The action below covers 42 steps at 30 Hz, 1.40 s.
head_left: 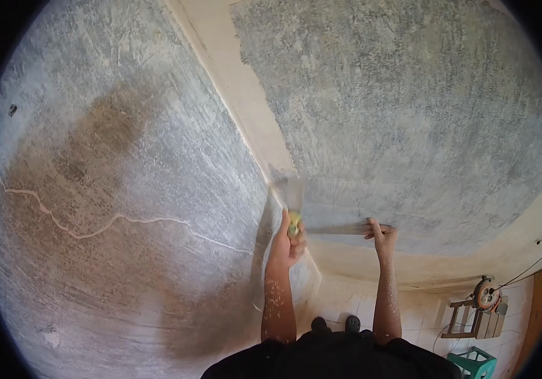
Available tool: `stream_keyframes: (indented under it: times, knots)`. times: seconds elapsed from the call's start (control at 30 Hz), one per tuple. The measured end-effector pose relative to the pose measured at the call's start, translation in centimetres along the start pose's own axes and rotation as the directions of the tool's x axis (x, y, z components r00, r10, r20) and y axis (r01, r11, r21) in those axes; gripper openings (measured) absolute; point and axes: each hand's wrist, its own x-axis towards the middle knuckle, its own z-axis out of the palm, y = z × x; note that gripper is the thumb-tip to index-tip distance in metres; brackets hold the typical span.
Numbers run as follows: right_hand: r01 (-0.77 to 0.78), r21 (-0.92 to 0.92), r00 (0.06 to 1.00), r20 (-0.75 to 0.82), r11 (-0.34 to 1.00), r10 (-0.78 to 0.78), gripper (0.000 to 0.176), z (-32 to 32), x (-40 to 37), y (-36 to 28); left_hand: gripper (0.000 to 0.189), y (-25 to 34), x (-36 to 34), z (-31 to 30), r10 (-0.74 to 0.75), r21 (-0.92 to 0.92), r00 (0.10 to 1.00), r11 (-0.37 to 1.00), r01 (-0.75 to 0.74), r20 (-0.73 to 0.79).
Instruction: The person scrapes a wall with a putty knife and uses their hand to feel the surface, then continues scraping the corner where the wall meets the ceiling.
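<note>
My left hand (pixel 288 243) is closed around the yellow-green handle of a putty knife (pixel 294 196). Its wide blade, blurred by motion, lies against the wall close to the inside corner (pixel 270 180). To the right, my right hand (pixel 382 235) is at the lower part of the grey, patchy wall (pixel 403 126), fingers apart and pointing left, with no tool visible in it. A dark band, probably a shadow, stretches between the two hands. Pale flakes dot both forearms. A cream strip (pixel 255 101) of coating runs down beside the corner.
The left wall (pixel 94 271) is mottled grey with a long pale crack line (pixel 81 235). At lower right are a wooden stool (pixel 473 321), an orange-and-black cable reel (pixel 487 293) with cords, and a green plastic stool (pixel 475 364). Dark footwear (pixel 352 323) shows on the tiled floor.
</note>
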Motion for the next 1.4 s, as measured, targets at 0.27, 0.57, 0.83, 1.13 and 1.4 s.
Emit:
stream_keyframes:
  times: [0.27,0.57,0.83,1.13,1.4]
  knots:
    - [-0.007,-0.037,1.000,0.002,0.999,0.008,0.031,0.0,0.0,0.6,0.057,-0.7,0.4,-0.4,0.012,-0.086,0.999,0.996,-0.008,0.046]
    - [-0.012,-0.076,0.999,0.043,0.997,0.016,0.033,-0.5,0.1,0.4,0.055,-1.1,0.2,-0.5,0.033,-0.147,0.998,0.989,-0.026,0.046]
    - [0.006,-0.010,1.000,0.001,1.000,-0.006,0.034,0.3,-0.1,0.8,0.055,0.2,-1.0,-1.2,-0.045,-0.095,0.998,0.994,0.048,0.033]
    - [-0.044,-0.018,0.999,-0.017,0.999,0.044,0.032,0.4,-0.9,0.9,0.056,0.6,-1.3,-3.1,-0.057,-0.065,0.997,0.996,0.061,0.061]
    - [0.013,-0.061,0.998,-0.055,0.998,-0.016,0.036,0.7,-0.8,0.5,0.056,1.9,-1.6,-2.2,-0.041,-0.044,0.999,0.998,0.041,0.016]
